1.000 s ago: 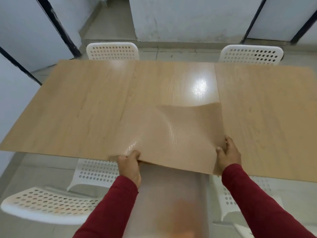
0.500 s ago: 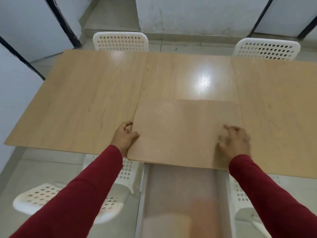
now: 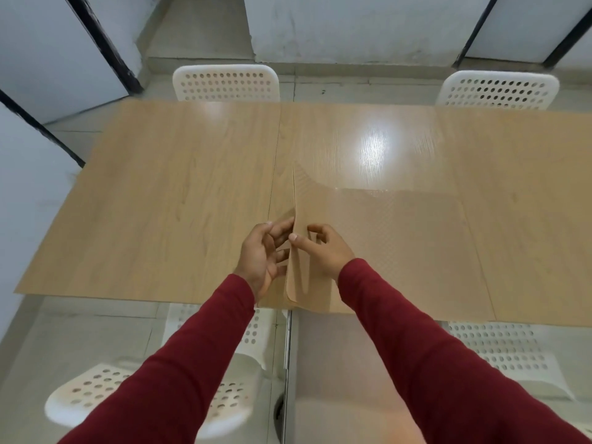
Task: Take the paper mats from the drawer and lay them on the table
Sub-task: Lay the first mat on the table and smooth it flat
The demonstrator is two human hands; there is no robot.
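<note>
Head view: I see both hands meeting at the left edge of the paper mats [image 3: 400, 248], which lie as a flat stack on the wooden surface [image 3: 179, 200] at its near edge, right of the seam. Left hand [image 3: 262, 254] has fingers spread and curled against the lifted edge of the top sheet; right hand [image 3: 323, 251] pinches that same edge between thumb and fingers. The top sheet stands raised along its left side, curling upward, while its right part lies flat on the stack. Red sleeves [image 3: 426, 357] cover both arms. White perforated chairs [image 3: 226, 83] stand at the far side, others below the near edge.
</note>
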